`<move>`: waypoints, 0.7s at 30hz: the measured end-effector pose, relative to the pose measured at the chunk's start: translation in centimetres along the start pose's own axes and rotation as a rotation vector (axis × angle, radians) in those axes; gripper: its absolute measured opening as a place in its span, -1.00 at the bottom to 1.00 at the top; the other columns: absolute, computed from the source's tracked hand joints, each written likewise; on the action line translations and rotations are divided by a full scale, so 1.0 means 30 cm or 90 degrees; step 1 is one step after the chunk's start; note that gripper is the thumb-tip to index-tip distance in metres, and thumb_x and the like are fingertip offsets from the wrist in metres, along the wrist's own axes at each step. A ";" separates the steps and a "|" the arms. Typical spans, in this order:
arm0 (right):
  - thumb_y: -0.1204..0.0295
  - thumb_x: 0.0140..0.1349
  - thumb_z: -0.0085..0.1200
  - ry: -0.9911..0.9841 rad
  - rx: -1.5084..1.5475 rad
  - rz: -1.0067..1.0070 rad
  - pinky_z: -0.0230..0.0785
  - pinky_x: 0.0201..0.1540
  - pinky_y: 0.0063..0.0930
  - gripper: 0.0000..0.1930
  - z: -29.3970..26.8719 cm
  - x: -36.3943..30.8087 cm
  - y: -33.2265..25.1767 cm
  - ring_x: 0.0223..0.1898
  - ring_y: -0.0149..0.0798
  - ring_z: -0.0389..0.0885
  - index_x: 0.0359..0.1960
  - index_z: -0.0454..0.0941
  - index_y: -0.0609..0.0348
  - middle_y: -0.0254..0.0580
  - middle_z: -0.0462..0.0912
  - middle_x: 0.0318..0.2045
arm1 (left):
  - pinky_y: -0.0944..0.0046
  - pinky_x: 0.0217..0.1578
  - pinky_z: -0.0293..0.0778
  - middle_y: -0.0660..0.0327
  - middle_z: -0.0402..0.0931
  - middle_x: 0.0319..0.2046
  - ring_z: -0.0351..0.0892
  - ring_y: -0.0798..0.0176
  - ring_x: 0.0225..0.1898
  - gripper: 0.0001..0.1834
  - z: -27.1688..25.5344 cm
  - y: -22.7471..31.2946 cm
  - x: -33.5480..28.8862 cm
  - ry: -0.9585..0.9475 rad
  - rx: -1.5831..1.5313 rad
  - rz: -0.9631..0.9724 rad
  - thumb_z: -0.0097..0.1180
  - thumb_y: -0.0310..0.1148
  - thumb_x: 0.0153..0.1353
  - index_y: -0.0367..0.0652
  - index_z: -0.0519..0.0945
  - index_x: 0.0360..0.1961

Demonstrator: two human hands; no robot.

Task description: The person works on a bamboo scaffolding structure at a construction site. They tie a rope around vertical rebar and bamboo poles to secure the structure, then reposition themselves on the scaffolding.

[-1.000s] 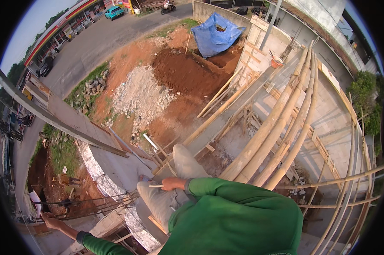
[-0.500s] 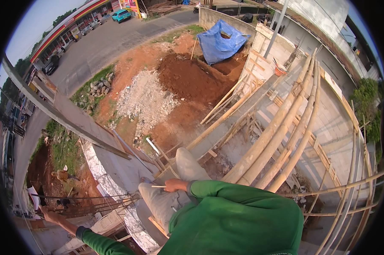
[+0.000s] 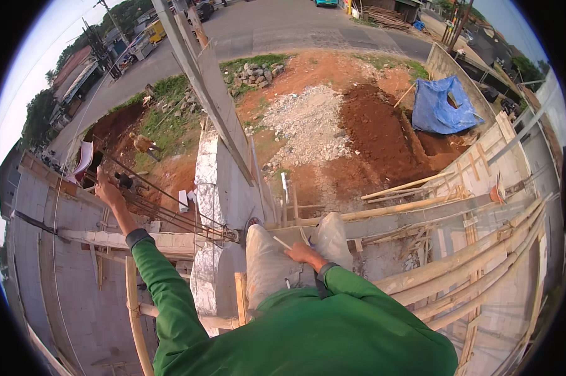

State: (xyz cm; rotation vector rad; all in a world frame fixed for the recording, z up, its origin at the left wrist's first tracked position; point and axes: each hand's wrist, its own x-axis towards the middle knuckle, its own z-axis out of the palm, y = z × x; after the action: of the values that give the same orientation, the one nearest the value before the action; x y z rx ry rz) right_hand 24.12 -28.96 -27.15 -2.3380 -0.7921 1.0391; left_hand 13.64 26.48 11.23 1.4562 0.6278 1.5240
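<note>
My left arm stretches out to the far left, and my left hand (image 3: pixel 108 189) hangs in the air past the wall's edge. One finger points away from me; I see nothing held in that hand, though the other fingers show poorly. My right hand (image 3: pixel 304 253) rests over my lap between my knees, closed on a short, thin, pale stick (image 3: pixel 283 242). My legs, in dusty light trousers (image 3: pixel 265 257), straddle the top of a wall beside a whitish concrete column (image 3: pixel 215 276).
Bamboo poles (image 3: pixel 465 269) slant at the right. Steel rods (image 3: pixel 170 210) run over a concrete beam (image 3: pixel 126 239) at the left. Below lie rubble (image 3: pixel 311 119), red soil (image 3: pixel 380 135) and a blue tarp (image 3: pixel 444 106). A person (image 3: pixel 143 144) is on the ground.
The view has swung left, so the street, rubble and tarp sit further right. My left arm stays outstretched and shows more fully. My right hand still holds the stick over my lap.
</note>
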 end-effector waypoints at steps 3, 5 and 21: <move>-0.08 0.41 0.09 -0.039 0.036 0.037 0.54 0.07 0.16 -0.33 -0.011 0.014 -0.015 -0.01 0.46 0.71 -0.09 0.73 0.51 0.55 0.71 -0.17 | 0.26 -0.56 0.11 0.44 0.24 -0.68 0.18 0.47 -0.64 -0.48 -0.011 -0.010 -0.013 0.011 -0.018 0.003 0.24 -0.03 0.47 0.04 0.37 -0.61; -0.09 0.41 0.10 -0.035 0.004 0.017 0.53 0.08 0.16 -0.32 -0.007 0.025 -0.021 0.00 0.47 0.71 -0.10 0.72 0.53 0.58 0.69 -0.16 | 0.28 -0.57 0.09 0.48 0.25 -0.66 0.18 0.51 -0.62 -0.51 -0.015 -0.014 -0.013 0.020 -0.005 -0.007 0.24 -0.09 0.47 0.03 0.38 -0.60; -0.09 0.35 0.19 -0.018 -0.036 0.015 0.53 0.07 0.14 -0.29 0.014 0.063 0.011 0.01 0.49 0.71 -0.14 0.72 0.60 0.65 0.68 -0.19 | 0.29 -0.55 0.08 0.51 0.30 -0.64 0.19 0.55 -0.58 -0.51 -0.005 0.005 -0.037 0.039 0.016 0.009 0.26 -0.05 0.45 -0.04 0.50 -0.61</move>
State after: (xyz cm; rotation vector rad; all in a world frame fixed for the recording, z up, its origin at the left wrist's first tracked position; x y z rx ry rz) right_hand 24.94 -27.87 -28.58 -2.3902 -0.8167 1.0760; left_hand 13.34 25.50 10.77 1.4393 0.6767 1.5822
